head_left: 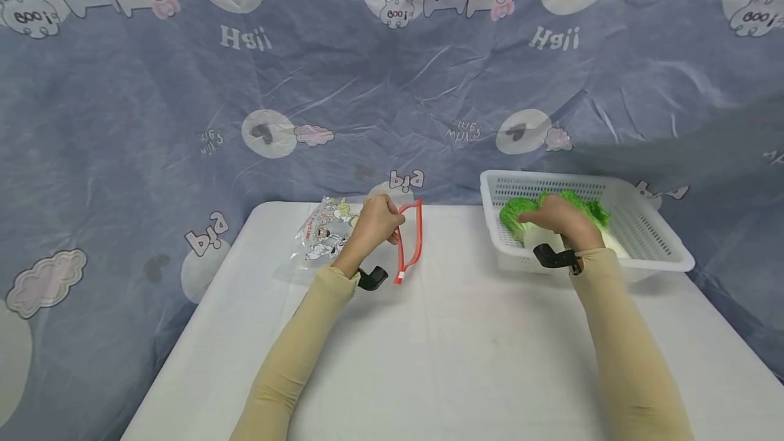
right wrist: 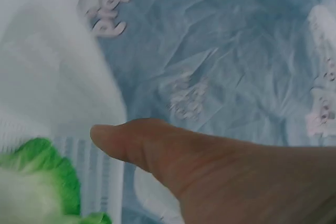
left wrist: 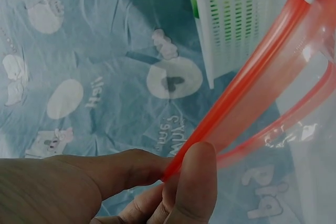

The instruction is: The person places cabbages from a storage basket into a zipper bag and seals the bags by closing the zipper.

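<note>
Near the far left corner of the white table (head_left: 453,352), the bag (head_left: 322,240) is clear with cartoon prints in white, black and yellow; its strip (head_left: 419,233) is orange-red with a white tab (head_left: 401,276). Toward the far right corner, the basket (head_left: 661,233) is white, patterned with slots; its vegetables (head_left: 515,210) are green and white. The curtain (head_left: 367,73) is grey-blue with pale circles and pink clouds; the sleeves (head_left: 312,332) are beige.

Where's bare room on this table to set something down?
The table is bare between the left sleeve and right sleeve, and farther back between the red rim of the clear zip bag and the plastic basket. It's crowded back left, where the left hand pinches that bag, and back right, where the right hand is over Chinese cabbage.
</note>
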The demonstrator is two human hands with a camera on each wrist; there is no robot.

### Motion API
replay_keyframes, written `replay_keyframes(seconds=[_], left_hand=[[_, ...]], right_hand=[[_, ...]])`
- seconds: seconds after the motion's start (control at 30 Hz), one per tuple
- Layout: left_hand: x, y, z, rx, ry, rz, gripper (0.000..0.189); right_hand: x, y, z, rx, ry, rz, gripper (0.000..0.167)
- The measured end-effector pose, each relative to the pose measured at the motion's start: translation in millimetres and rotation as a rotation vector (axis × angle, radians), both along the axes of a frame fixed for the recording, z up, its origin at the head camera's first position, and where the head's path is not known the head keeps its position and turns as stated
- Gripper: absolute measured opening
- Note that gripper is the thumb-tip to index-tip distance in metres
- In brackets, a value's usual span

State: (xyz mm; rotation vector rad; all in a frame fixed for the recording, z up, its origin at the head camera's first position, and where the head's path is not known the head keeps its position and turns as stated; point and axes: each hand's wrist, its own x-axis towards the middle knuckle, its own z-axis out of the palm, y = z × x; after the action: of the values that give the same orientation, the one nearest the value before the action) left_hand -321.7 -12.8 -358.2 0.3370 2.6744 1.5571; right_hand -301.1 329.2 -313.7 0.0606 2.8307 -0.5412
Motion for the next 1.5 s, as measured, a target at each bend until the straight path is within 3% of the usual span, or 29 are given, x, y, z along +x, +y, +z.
replay_keyframes(seconds=[0.13,0.3,0.5,0.67,0.8,1.0,1.17,1.3,1.4,1.5], left_hand=[[1.0,1.1,-0.8,0.003,0.001,-0.004,0.008],[1.7,3.0,-2.2,0.002,-0.010,-0.020,0.007],[0.8,3.5,-1.9,-0.014,-0.019,-0.028,0.008],[0.9,3.5,-2.7,-0.011,-0.014,-0.037,0.007],[1.9,3.2,-1.4,-0.015,-0.010,-0.031,0.007],[2.9,3.3,-1.2,-0.029,0.010,-0.010,0.007],[2.5,4.2,-2.0,-0.032,0.026,0.004,0.007],[2.4,4.4,-1.6,-0.038,0.033,0.015,0.007],[2.5,4.4,-1.2,-0.037,0.037,0.018,0.006],[2.7,4.1,-0.4,-0.029,0.044,0.026,0.004]], right_hand=[[-5.1,18,-5.4,0.039,-0.071,-0.025,0.089],[-20.7,34,-14.3,0.039,-0.161,-0.087,0.056],[-38.9,50,-27.2,0.019,-0.282,-0.138,0.053],[-46.4,56,-37.4,0.040,-0.308,-0.138,0.054],[-48.4,57,-39.3,0.072,-0.295,-0.123,0.054],[-47.7,51,-39.8,0.032,-0.258,-0.205,0.052],[-47.0,52,-40.7,0.062,-0.239,-0.111,0.050],[-47.2,53,-40.5,0.001,-0.209,-0.070,0.048],[-45.5,52,-38.5,-0.040,-0.132,-0.071,0.047],[-42.1,49,-35.5,-0.069,0.003,-0.107,0.053]])
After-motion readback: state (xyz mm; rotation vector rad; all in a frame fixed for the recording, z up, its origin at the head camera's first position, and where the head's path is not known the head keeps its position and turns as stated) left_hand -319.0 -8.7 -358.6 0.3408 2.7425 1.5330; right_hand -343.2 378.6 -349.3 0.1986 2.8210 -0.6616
